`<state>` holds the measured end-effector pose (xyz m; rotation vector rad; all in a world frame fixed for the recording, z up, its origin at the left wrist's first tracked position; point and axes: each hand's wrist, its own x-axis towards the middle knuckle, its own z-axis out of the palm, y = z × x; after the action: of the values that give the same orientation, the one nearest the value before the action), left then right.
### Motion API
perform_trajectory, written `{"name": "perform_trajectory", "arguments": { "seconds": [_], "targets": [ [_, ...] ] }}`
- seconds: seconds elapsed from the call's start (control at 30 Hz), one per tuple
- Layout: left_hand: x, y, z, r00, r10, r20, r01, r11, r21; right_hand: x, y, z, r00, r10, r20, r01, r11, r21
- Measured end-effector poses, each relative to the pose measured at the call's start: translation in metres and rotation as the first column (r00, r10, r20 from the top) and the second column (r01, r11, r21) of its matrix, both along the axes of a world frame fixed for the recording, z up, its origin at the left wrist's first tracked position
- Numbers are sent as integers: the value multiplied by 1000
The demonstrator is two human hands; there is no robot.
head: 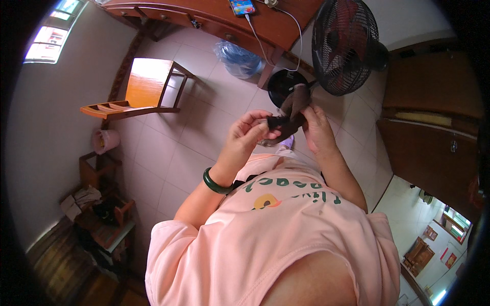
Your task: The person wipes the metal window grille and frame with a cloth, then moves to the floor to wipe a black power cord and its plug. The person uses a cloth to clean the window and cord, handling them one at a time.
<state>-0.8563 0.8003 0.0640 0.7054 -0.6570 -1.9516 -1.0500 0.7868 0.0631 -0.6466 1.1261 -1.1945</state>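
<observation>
A soft brown cloth piece [294, 109], perhaps a sock or stocking, is stretched between my two hands in front of my waist. My left hand [249, 128] pinches its darker black edge with thumb and fingers. My right hand [317, 126] grips the cloth on the other side, with a folded end standing up above the fingers. On my left wrist sits a dark green bangle [218, 181]. Below the cloth, part of a purple shoe [288, 142] shows on the tiled floor. The cloth hides some of my left fingertips.
A black fan [344, 46] stands ahead on the right, its round base [285, 86] near the cloth. Ahead is a wooden desk [214, 19] with a charging phone [242, 7]. A blue plastic bag [239, 59] lies beneath it. To the left are a wooden chair [147, 84] and a pink bin [106, 141].
</observation>
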Motion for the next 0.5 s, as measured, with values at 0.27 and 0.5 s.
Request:
{"name": "perform_trajectory", "arguments": {
  "seconds": [0.27,0.5],
  "targets": [
    [8,-7,-6,969,28,-244,19,982,185,-10,12,0,944,245,-221,-282,947,-156],
    [2,-6,-5,964,17,-265,34,982,187,-4,9,6,648,34,-760,-450,823,-346]
  ]
}}
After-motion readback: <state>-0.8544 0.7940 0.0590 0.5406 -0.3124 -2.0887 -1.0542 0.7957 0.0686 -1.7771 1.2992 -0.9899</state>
